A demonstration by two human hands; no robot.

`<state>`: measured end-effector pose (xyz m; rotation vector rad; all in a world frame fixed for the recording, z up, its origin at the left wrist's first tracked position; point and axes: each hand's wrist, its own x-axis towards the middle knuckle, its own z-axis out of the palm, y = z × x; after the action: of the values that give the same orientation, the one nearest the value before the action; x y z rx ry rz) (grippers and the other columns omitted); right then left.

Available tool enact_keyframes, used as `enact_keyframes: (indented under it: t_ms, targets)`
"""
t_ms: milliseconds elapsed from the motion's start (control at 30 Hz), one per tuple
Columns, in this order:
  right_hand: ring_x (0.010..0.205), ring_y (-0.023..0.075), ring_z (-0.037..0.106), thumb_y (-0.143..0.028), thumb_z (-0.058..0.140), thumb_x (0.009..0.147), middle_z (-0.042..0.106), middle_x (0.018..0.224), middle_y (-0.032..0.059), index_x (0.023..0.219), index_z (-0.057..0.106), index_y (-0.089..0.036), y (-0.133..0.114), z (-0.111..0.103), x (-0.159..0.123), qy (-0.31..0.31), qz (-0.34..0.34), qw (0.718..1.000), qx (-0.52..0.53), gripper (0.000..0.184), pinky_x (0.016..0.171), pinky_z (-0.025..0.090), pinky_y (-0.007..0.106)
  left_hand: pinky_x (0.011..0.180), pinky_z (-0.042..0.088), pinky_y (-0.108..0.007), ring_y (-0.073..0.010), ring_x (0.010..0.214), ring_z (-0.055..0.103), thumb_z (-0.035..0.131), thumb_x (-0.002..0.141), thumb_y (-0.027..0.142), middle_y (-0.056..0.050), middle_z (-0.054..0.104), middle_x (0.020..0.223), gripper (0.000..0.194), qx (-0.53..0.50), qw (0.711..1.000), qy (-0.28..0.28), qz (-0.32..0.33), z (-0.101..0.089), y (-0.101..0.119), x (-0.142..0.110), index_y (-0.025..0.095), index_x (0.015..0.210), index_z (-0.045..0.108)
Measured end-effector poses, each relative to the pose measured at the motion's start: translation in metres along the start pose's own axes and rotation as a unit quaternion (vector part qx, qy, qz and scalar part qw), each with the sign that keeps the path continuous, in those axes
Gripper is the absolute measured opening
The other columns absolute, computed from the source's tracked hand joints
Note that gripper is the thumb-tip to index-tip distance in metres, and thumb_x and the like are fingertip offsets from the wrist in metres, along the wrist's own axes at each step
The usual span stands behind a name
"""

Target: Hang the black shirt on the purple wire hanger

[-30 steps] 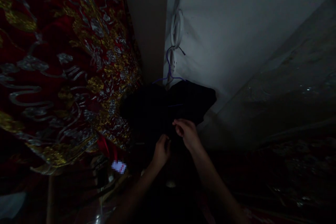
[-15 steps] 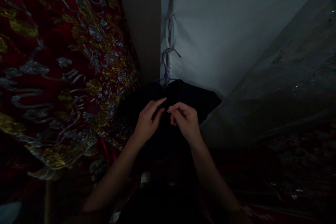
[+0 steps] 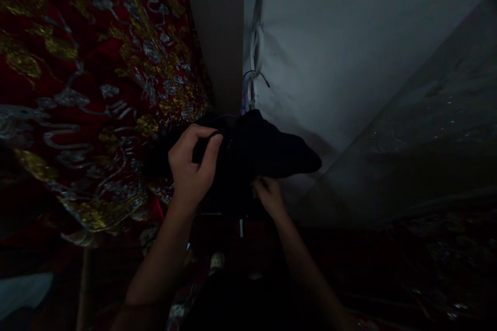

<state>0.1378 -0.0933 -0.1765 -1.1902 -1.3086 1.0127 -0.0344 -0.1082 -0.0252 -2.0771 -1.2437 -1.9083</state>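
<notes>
A dark garment [image 3: 272, 147] hangs on a purple hanger [image 3: 244, 85] against the corner of the white wall. My left hand [image 3: 192, 165] is at the garment's upper left, thumb and fingers pinched together on its dark cloth. Lower down, below the garment's right shoulder, my right hand [image 3: 269, 196] is closed against the cloth with fingers curled. Its fingertips are dim and partly lost against the black fabric. The front details of the garment cannot be made out in the low light.
Red cloth [image 3: 97, 72] with gold and silver embroidery hangs close on the left. White rings [image 3: 256, 51] hold the hanger's hook by the wall [image 3: 330, 36]. A clear plastic sheet [image 3: 419, 124] covers the right side. A pale shoe [image 3: 217, 261] shows below.
My left hand has moved left and taken a pinch of the garment. My right hand has dropped lower, beneath the right shoulder. The garment has shifted and bunched up.
</notes>
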Motion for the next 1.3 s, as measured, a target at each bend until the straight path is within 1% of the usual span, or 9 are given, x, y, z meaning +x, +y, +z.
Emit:
enact_keyframes:
  t_ms: [133, 267, 433, 600, 700, 800, 900, 1133, 1300]
  targets:
    - [0.044, 0.0107, 0.047, -0.051, 0.058, 0.086, 0.053, 0.051, -0.0044, 0.076, 0.06, -0.02, -0.04, -0.003, -0.017, -0.104, -0.021, 0.989, 0.099, 0.032, 0.045, 0.036, 0.022, 0.078, 0.049, -0.027, -0.0151, 0.081, 0.064, 0.06, 0.093, 0.031, 0.0, 0.068, 0.084, 0.013, -0.008, 0.994, -0.103, -0.034, 0.002, 0.003, -0.01, 0.019, 0.09, 0.066]
    - [0.05, 0.0104, 0.05, -0.056, 0.056, 0.091, 0.056, 0.06, -0.0036, 0.09, 0.06, -0.021, -0.079, -0.011, -0.01, -0.109, -0.091, 0.986, 0.086, 0.036, 0.048, 0.037, 0.022, 0.08, 0.049, -0.029, -0.0167, 0.084, 0.065, 0.058, 0.094, 0.027, -0.002, 0.069, 0.085, 0.012, -0.02, 0.983, -0.18, -0.035, 0.018, 0.007, -0.028, 0.02, 0.089, 0.066]
    - [0.055, 0.0105, 0.047, -0.048, 0.05, 0.097, 0.048, 0.062, -0.0038, 0.076, 0.054, -0.022, -0.09, -0.018, 0.001, -0.06, -0.175, 0.982, 0.032, 0.034, 0.053, 0.036, 0.023, 0.081, 0.048, -0.029, -0.0165, 0.084, 0.064, 0.058, 0.094, 0.027, -0.002, 0.068, 0.086, 0.011, -0.023, 0.985, -0.168, -0.028, 0.023, 0.016, -0.033, 0.02, 0.091, 0.066]
    - [0.061, 0.0118, 0.051, -0.041, 0.051, 0.097, 0.052, 0.069, -0.004, 0.092, 0.055, -0.024, -0.091, -0.025, -0.009, -0.031, -0.185, 0.982, -0.007, 0.018, 0.058, 0.038, 0.024, 0.079, 0.048, -0.027, -0.0154, 0.084, 0.064, 0.059, 0.093, 0.027, -0.001, 0.068, 0.086, 0.01, -0.037, 0.986, -0.159, -0.033, 0.023, 0.021, -0.037, 0.019, 0.091, 0.066]
    - [0.061, 0.0121, 0.052, -0.038, 0.048, 0.098, 0.053, 0.069, -0.0037, 0.088, 0.054, -0.023, -0.093, -0.029, -0.014, -0.053, -0.197, 0.979, -0.02, 0.019, 0.06, 0.039, 0.024, 0.078, 0.047, -0.026, -0.0144, 0.083, 0.063, 0.059, 0.094, 0.026, -0.001, 0.067, 0.086, 0.01, -0.054, 0.986, -0.151, -0.039, 0.028, 0.025, -0.042, 0.019, 0.091, 0.066]
    - [0.06, 0.0118, 0.051, -0.037, 0.05, 0.097, 0.051, 0.066, -0.0039, 0.081, 0.053, -0.022, -0.093, -0.031, -0.014, -0.054, -0.194, 0.979, -0.006, 0.021, 0.058, 0.039, 0.024, 0.078, 0.048, -0.026, -0.0148, 0.082, 0.063, 0.058, 0.094, 0.027, -0.001, 0.067, 0.085, 0.011, -0.065, 0.986, -0.143, -0.051, 0.033, 0.029, -0.044, 0.019, 0.091, 0.066]
    - [0.062, 0.0119, 0.054, -0.038, 0.052, 0.095, 0.054, 0.07, -0.0034, 0.087, 0.053, -0.023, -0.089, -0.031, -0.013, -0.045, -0.177, 0.983, 0.029, 0.018, 0.058, 0.041, 0.023, 0.078, 0.048, -0.027, -0.0153, 0.083, 0.063, 0.058, 0.094, 0.029, -0.001, 0.067, 0.086, 0.013, -0.077, 0.983, -0.151, -0.065, 0.036, 0.03, -0.043, 0.019, 0.091, 0.066]
    - [0.056, 0.0112, 0.052, -0.043, 0.051, 0.096, 0.052, 0.063, -0.0045, 0.084, 0.053, -0.023, -0.091, -0.032, -0.016, -0.067, -0.17, 0.983, 0.033, 0.024, 0.054, 0.041, 0.023, 0.079, 0.049, -0.027, -0.0158, 0.083, 0.063, 0.057, 0.094, 0.032, -0.001, 0.067, 0.086, 0.015, -0.1, 0.977, -0.168, -0.086, 0.036, 0.021, -0.042, 0.019, 0.092, 0.065]
    - [0.053, 0.011, 0.047, -0.038, 0.056, 0.09, 0.05, 0.058, -0.0036, 0.071, 0.054, -0.021, -0.085, -0.026, -0.002, -0.03, -0.157, 0.987, 0.005, 0.026, 0.051, 0.036, 0.023, 0.078, 0.049, -0.026, -0.0147, 0.081, 0.062, 0.058, 0.094, 0.031, 0.0, 0.065, 0.084, 0.014, -0.098, 0.985, -0.126, -0.068, 0.041, 0.023, -0.04, 0.019, 0.089, 0.064]
